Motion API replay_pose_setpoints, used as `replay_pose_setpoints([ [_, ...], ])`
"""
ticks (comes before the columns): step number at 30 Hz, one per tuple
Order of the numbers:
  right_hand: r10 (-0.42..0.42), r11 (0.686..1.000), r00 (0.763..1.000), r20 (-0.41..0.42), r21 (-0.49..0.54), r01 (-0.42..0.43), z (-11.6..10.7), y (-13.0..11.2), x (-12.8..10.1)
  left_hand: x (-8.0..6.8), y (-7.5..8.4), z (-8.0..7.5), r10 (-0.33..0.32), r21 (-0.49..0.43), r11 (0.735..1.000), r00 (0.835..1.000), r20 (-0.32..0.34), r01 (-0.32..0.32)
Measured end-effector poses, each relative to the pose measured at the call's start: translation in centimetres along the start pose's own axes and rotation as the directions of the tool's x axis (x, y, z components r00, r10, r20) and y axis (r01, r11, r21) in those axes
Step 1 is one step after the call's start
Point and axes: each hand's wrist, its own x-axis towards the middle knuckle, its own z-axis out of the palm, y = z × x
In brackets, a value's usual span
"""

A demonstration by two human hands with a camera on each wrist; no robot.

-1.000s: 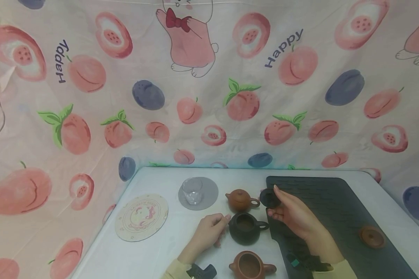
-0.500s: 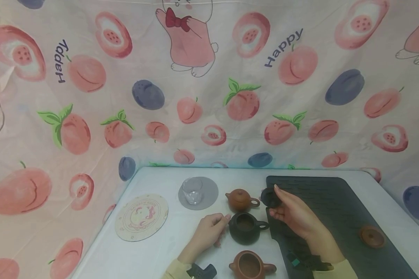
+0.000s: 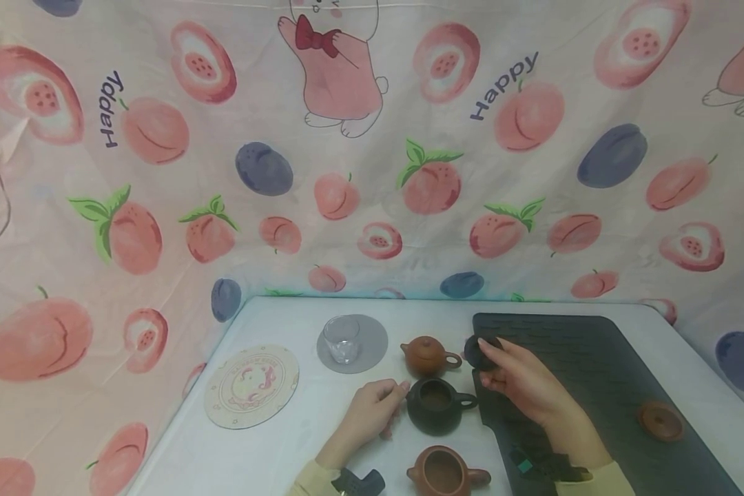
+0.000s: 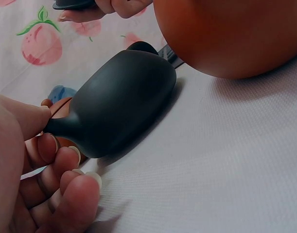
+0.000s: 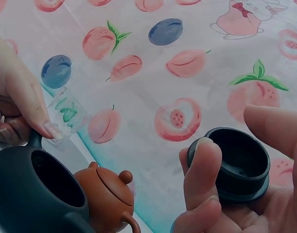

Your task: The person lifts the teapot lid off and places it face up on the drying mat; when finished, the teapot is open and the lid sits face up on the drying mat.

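A black teapot (image 3: 435, 405) stands open on the white table, without its lid. My left hand (image 3: 397, 396) holds its spout between thumb and curled fingers; in the left wrist view the thumb (image 4: 22, 121) presses on the spout tip of the black teapot (image 4: 124, 102). My right hand (image 3: 488, 358) grips the dark round lid (image 3: 476, 351) above the mat's near-left corner, with its underside turned towards me. The right wrist view shows the lid (image 5: 238, 162) hollow side up between my fingers (image 5: 201, 170).
A lidded brown teapot (image 3: 428, 354) stands just behind the black one. An open brown teapot (image 3: 443, 472) sits at the near edge. A brown lid (image 3: 660, 420) lies on the black mat (image 3: 595, 372). A glass (image 3: 342, 339) stands on a grey coaster; a patterned round coaster (image 3: 251, 386) lies to the left.
My right hand has turned the dark lid a little and its forefinger now curls over the rim. The left hand and the teapots have not moved.
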Motion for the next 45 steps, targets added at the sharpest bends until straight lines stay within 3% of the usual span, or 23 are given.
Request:
replay_pose_setpoints([
  [17, -0.042, 0.996, 0.999, -0.02, -0.084, 0.04, -0.18, 0.29, 0.11, -0.07, -0.01, -0.04, 0.007, -0.001, 1.0, 1.0, -0.001, -0.007],
  [34, -0.082, 0.993, 0.997, -0.017, -0.081, 0.08, -0.27, 0.55, -0.02, 0.06, -0.26, -0.06, 0.011, 0.013, 1.0, 1.0, 0.011, -0.011],
  [45, -0.04, 0.994, 0.995, -0.086, -0.105, 0.031, -0.37, 0.41, 0.09, 0.02, -0.19, -0.08, 0.008, 0.011, 1.0, 1.0, 0.011, -0.008],
])
